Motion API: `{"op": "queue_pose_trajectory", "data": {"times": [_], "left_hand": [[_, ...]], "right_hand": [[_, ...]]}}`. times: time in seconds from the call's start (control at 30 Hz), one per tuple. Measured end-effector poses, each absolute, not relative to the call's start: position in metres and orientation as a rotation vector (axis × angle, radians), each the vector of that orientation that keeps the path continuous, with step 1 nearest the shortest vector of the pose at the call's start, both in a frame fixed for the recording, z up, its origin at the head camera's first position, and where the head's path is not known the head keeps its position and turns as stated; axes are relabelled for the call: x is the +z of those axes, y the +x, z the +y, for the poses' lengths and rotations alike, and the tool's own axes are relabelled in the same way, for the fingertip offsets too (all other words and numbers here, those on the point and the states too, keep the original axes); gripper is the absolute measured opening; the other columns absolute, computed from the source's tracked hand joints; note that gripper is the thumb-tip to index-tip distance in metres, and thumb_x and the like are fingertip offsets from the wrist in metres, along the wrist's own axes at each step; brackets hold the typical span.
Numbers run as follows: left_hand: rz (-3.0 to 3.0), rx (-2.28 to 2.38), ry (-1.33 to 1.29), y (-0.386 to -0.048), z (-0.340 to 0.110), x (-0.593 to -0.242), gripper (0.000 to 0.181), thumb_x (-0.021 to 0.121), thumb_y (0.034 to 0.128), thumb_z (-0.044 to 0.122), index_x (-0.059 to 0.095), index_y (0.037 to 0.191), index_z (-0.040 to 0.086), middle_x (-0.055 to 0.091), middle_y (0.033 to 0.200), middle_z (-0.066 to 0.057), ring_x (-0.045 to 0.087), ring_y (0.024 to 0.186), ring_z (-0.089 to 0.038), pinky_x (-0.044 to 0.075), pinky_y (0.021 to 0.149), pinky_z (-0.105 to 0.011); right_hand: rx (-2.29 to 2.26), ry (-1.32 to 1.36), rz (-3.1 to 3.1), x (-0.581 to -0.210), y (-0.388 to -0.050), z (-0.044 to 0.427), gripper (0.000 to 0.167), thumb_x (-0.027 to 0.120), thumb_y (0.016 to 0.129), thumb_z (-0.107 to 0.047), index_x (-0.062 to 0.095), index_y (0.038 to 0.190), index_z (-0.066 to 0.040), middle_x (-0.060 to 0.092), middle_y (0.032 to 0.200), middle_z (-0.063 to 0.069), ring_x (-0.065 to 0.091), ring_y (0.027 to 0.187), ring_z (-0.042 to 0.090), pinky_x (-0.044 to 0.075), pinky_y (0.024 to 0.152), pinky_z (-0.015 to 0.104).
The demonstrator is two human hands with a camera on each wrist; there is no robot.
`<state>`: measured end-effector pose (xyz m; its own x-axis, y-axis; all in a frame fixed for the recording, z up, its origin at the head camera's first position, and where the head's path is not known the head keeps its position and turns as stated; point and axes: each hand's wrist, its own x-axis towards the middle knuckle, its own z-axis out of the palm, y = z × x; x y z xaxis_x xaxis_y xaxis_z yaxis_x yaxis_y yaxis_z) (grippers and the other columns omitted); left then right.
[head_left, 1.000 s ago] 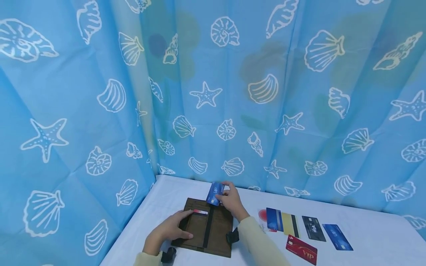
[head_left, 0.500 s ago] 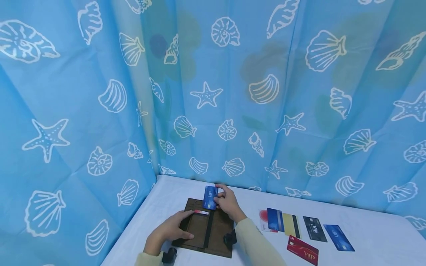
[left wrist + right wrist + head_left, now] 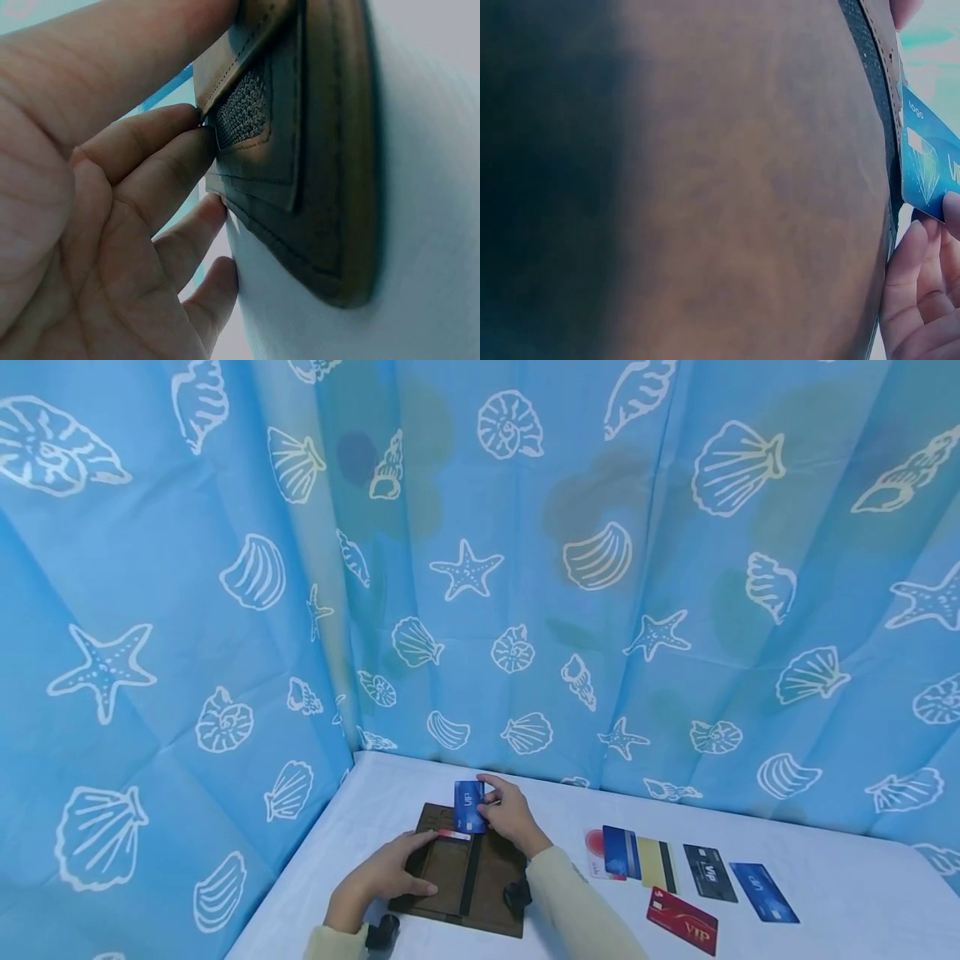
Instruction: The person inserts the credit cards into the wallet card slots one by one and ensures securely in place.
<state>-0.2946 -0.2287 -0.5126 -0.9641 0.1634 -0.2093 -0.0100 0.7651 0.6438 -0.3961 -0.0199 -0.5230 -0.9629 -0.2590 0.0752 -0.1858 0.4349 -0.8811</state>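
Observation:
An open brown wallet (image 3: pixel 498 890) lies on the white table, with a dark strap running down its middle. My right hand (image 3: pixel 512 818) pinches a blue VIP card (image 3: pixel 467 795) by its right edge, upright over the wallet's far edge. The right wrist view shows that blue card beside the wallet's edge, partly cut off. My left hand (image 3: pixel 386 868) rests on the wallet's left side, thumb spread over the leather and fingertips touching its edge. Near the index fingertip, a red-and-white card edge (image 3: pixel 454 835) shows in a slot. Close up, a mesh window (image 3: pixel 244 111) appears in the leather.
To the right lie several cards: a white one with a red circle (image 3: pixel 595 842), a blue one (image 3: pixel 617 848), a gold one (image 3: pixel 655 863), a black one (image 3: pixel 709 872), a red one (image 3: pixel 682 921) and another blue one (image 3: pixel 764 892). A seashell-patterned blue curtain (image 3: pixel 465 693) stands behind.
My right hand has carried the blue card a little to the left over the wallet and turned it more upright. My left hand stays in place on the wallet.

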Motion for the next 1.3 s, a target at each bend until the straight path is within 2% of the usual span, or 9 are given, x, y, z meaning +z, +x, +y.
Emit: {"op": "queue_pose_trajectory", "data": {"times": [0.17,0.47,0.8,1.0,1.3], "left_hand": [[2.71,0.984,0.129,-0.295,-0.229,-0.513,0.081,0.087,0.075,0.028,0.049,0.145,0.014,0.045,0.148,-0.025,0.042,0.136,-0.047,0.038,0.106,-0.068],[2.718,0.977,0.128,-0.295,-0.229,-0.512,0.08,0.087,0.075,0.029,0.05,0.145,0.014,0.045,0.148,-0.024,0.042,0.137,-0.047,0.038,0.107,-0.068],[2.712,0.993,0.131,-0.294,-0.23,-0.514,0.081,0.086,0.0757,0.028,0.049,0.146,0.013,0.044,0.149,-0.025,0.04,0.138,-0.048,0.038,0.107,-0.068],[2.723,0.976,0.126,-0.296,-0.221,-0.512,0.08,0.087,0.0747,0.029,0.05,0.145,0.015,0.045,0.148,-0.025,0.041,0.137,-0.049,0.039,0.106,-0.068],[2.72,0.933,0.114,-0.294,-0.222,-0.511,0.082,0.088,0.0728,0.032,0.051,0.144,0.014,0.048,0.146,-0.024,0.044,0.134,-0.047,0.039,0.105,-0.067]], "right_hand": [[-1.533,-0.426,2.614,-0.524,-0.397,-0.021,0.048,0.062,0.095,-0.005,0.053,0.142,-0.014,0.058,0.1,0.01,0.06,0.09,0.023,0.059,0.074,0.034],[-1.508,-0.483,2.626,-0.525,-0.4,-0.027,0.048,0.063,0.095,-0.005,0.054,0.141,-0.013,0.057,0.095,0.008,0.059,0.084,0.021,0.057,0.069,0.031],[-1.551,-0.415,2.616,-0.523,-0.394,-0.039,0.042,0.065,0.095,-0.01,0.056,0.137,-0.012,0.061,0.099,0.011,0.061,0.083,0.02,0.057,0.068,0.031],[-1.606,-0.3,2.579,-0.522,-0.391,-0.03,0.039,0.066,0.095,-0.012,0.057,0.133,-0.011,0.061,0.099,0.01,0.062,0.082,0.019,0.06,0.068,0.031],[-1.511,-0.288,2.6,-0.522,-0.385,-0.031,0.039,0.069,0.093,-0.014,0.058,0.131,-0.011,0.058,0.088,0.005,0.057,0.072,0.017,0.054,0.062,0.027]]}}
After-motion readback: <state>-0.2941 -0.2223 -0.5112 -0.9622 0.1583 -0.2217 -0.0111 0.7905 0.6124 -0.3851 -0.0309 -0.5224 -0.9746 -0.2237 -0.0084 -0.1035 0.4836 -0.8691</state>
